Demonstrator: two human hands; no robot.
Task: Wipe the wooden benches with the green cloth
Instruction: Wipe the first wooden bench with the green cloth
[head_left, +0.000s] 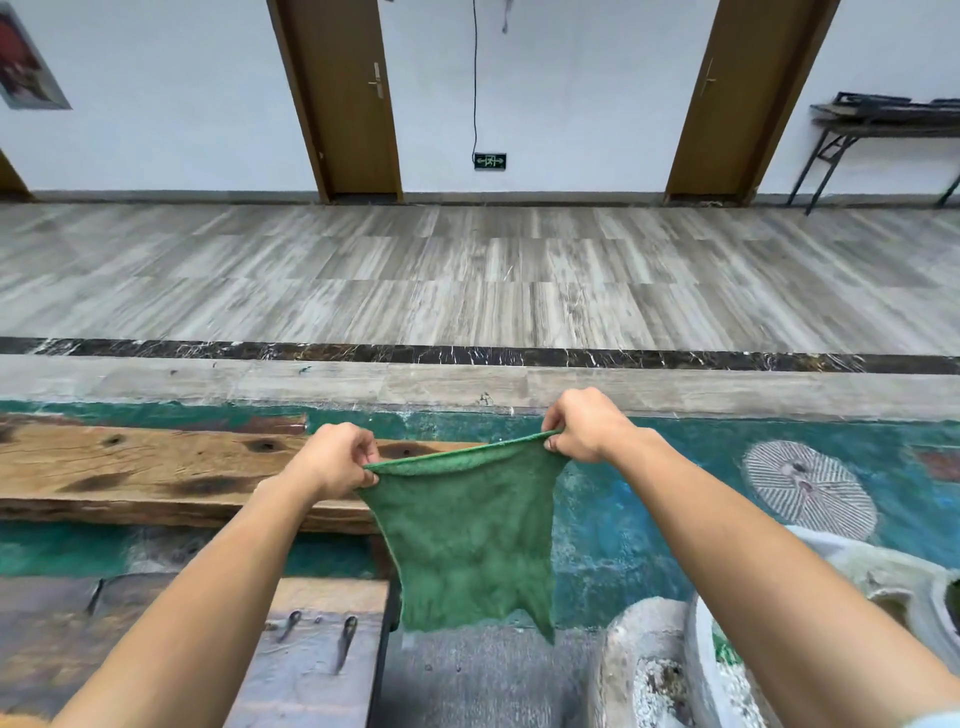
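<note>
Between your two raised hands hangs the green cloth (467, 540), held out in the air in front of you and touching nothing else. Your left hand (340, 457) pinches its upper left corner with curled fingers and thumb. Your right hand (587, 423), a little higher, pinches the upper right corner the same way. The top edge sags in a shallow curve between the two grips, and the rest drops loosely to an uneven lower hem.

The way it drapes suggests a light, soft, limp towel with a nubby pile, and nothing stiff in it. It will probably collapse as soon as one corner is let go. Held by the corners it spreads well for checking or folding, but wiping would likely go better with it folded into a pad under a flat palm.

Behind your left hand runs a long wooden bench (156, 473), a rough plank with dark knots and a worn front edge. Closer to you, at lower left, is a second darker bench (311, 649) with metal staples (345, 639) set in its top. Splinters and those staples could snag the pile.
</note>
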